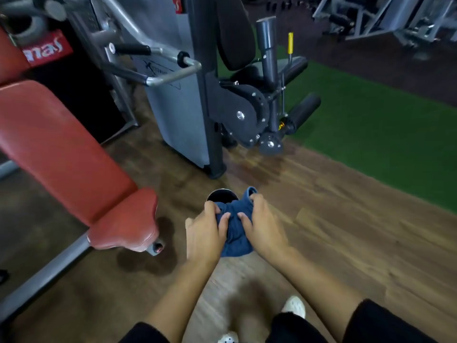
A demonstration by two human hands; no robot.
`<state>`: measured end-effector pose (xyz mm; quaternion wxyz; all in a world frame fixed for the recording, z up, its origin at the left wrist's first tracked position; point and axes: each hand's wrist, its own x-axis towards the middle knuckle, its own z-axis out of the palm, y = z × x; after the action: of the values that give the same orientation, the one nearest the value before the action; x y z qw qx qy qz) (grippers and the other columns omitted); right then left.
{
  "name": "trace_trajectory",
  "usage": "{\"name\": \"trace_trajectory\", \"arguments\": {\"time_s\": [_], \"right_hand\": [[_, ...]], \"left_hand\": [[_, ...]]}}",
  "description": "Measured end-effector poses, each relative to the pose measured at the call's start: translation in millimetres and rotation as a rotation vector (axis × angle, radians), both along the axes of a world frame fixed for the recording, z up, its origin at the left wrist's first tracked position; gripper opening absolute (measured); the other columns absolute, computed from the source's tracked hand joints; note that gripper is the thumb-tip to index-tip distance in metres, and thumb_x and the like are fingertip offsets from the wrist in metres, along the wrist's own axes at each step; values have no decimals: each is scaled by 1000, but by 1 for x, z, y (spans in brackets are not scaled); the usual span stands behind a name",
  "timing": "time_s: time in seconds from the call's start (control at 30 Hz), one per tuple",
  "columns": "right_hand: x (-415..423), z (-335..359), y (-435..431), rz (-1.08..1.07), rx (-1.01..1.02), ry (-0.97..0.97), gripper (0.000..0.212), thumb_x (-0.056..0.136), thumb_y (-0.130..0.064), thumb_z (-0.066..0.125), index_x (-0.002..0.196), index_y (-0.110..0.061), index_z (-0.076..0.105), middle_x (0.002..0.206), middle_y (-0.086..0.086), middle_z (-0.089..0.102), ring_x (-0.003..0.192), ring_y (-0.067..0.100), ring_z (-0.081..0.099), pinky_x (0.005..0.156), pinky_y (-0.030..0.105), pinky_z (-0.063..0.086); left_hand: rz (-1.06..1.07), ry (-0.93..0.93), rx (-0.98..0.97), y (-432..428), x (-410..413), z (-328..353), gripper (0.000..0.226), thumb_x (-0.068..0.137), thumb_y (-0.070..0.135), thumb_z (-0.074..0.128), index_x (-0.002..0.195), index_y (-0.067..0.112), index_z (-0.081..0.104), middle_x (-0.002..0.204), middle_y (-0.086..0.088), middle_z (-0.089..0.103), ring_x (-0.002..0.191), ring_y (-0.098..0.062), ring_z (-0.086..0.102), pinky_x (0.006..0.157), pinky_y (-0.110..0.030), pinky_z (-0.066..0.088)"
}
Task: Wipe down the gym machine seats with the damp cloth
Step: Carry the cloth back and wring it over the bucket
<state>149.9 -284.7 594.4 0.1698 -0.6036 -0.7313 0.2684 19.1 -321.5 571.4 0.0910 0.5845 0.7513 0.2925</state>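
I can read only one piece of lettering: white letters "mas" on a red label [47, 49] just above the seat [61, 154], with something before them I cannot make out. Right of the seat, the grey shroud [173, 115] carries a dark drawn logo I cannot read. Farther right and higher, a small red tag [177, 4] shows white marks too blurred to tell.

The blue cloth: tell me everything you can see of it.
The blue cloth is dark blue, soft fabric, bunched into a crumpled wad. The left hand and right hand grip it from either side, fingers dug into its folds. A corner sticks up by the right fingers; its lower end hangs below the hands. It partly hides a dark round container on the wooden floor.
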Motion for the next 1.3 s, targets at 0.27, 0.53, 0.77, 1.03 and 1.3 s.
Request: {"name": "trace_trajectory", "arguments": {"time_s": [0.27,0.53,0.77,1.03,1.3], "right_hand": [[10,-19,149,172,-39,23,73,93,-32,54,149,-18,8,146,5,40,112,33,57,87,42,48],[20,-7,281,400,-103,-38,84,89,-34,60,151,-19,6,146,3,39,123,27,49,95,37,44],[-4,-7,344,487,-118,-91,69,77,-29,68,133,-20,29,117,5,61,100,31,62,80,38,50],[-48,-15,400,602,-98,-183,44,69,-30,64,105,-26,38,106,-2,58,97,28,61,71,35,47],[-91,-17,440,647,-138,-168,30,69,-23,60,90,-25,38,97,-4,53,87,25,55,66,32,39]], "left_hand": [[184,-50,19,123,21,-19,21,92,27,58,88,19,39,76,7,57,70,-23,62,65,-33,31],[429,-186,26,220,52,-8,23,92,25,58,86,21,36,75,12,50,73,-24,60,70,-40,43],[616,-279,-59,271,50,-4,52,88,25,64,130,10,36,93,-5,65,90,-32,63,83,-40,45],[681,-298,-163,323,-2,-16,51,79,22,65,127,13,48,98,-7,68,97,-31,62,87,-38,46],[656,-234,-99,358,-45,-24,22,76,13,60,90,19,43,69,5,55,75,-32,60,71,-38,42]]}}
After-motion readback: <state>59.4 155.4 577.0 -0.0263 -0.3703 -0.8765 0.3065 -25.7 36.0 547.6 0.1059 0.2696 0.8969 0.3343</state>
